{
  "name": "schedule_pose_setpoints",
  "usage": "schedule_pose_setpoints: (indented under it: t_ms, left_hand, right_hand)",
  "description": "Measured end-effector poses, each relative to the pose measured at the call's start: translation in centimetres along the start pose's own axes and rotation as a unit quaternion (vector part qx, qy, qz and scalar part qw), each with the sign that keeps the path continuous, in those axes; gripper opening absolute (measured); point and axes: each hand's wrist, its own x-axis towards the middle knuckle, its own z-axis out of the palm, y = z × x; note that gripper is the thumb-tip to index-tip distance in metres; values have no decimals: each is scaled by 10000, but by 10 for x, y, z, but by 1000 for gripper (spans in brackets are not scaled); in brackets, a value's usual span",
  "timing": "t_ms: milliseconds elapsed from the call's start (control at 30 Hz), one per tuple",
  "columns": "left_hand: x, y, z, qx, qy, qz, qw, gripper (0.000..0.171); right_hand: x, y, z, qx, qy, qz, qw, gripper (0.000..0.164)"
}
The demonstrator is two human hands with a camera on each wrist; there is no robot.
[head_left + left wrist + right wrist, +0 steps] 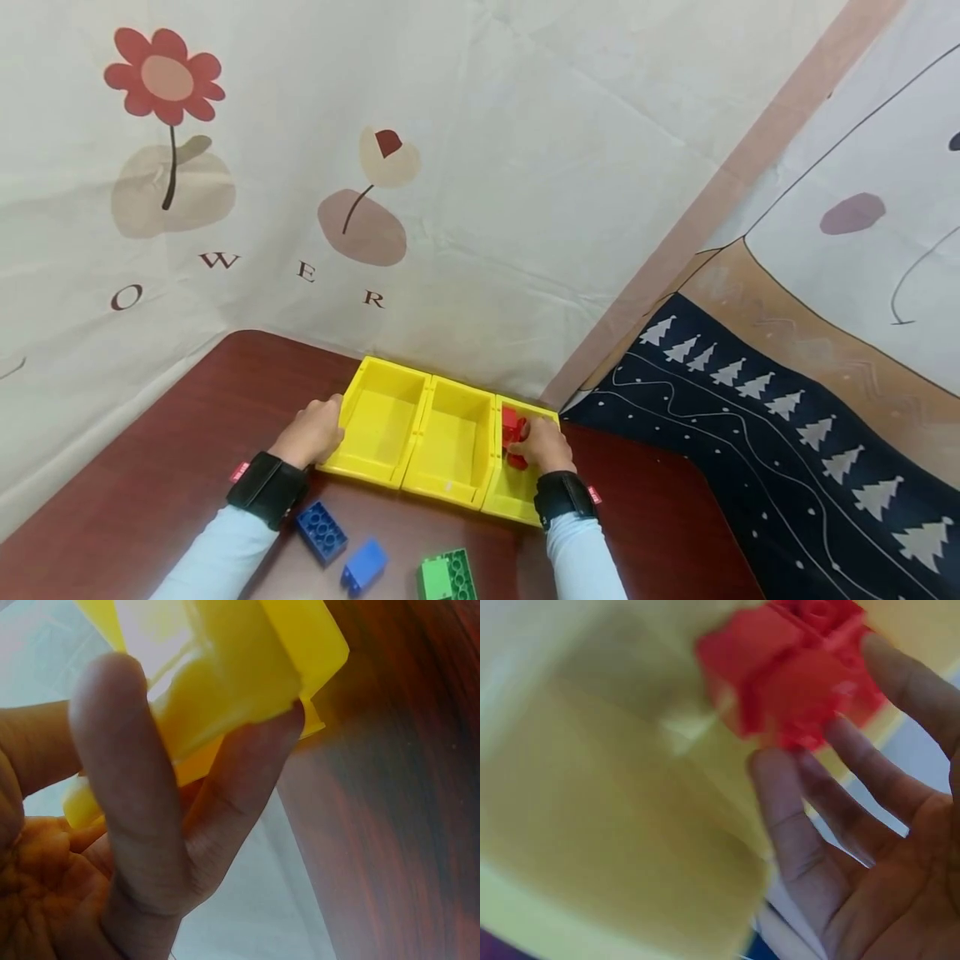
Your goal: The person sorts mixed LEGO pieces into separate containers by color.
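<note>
A yellow tray (416, 442) with three compartments lies on the dark red table. My left hand (311, 432) grips the tray's left end; in the left wrist view, its fingers (131, 757) curl around the yellow edge (225, 697). Over the right compartment, my right hand (546, 446) reaches down to red toy blocks (512, 425). The right wrist view has the thumb at one side of the red blocks (795, 675) and the other fingertips against another side. The left and middle compartments hold nothing visible.
Nearer to me on the table are a dark blue block (322, 532), a lighter blue block (365, 567) and green blocks (447, 575), partly cut off by the frame. A printed cloth (487, 208) hangs right behind the tray. Dark patterned fabric (720, 442) borders the table's right side.
</note>
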Motion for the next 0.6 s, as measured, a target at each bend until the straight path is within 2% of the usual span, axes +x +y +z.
schedule_pose_setpoints:
  t_ms: [133, 267, 433, 600]
  left_hand:
    - [1, 2, -1, 75, 30, 14, 10000, 39]
    - [2, 3, -1, 27, 30, 54, 10000, 39]
    - [2, 4, -3, -44, -10, 46, 10000, 37]
    - [3, 4, -5, 15, 14, 67, 10000, 36]
  right_hand:
    - [-13, -4, -12, 69, 169, -80, 9998, 27]
    - [-38, -7, -24, -101, 552, -468, 9973, 34]
    - [-84, -10, -28, -148, 946, -1074, 9896, 34]
    - [-131, -10, -19, -350, 845, -1563, 9835, 30]
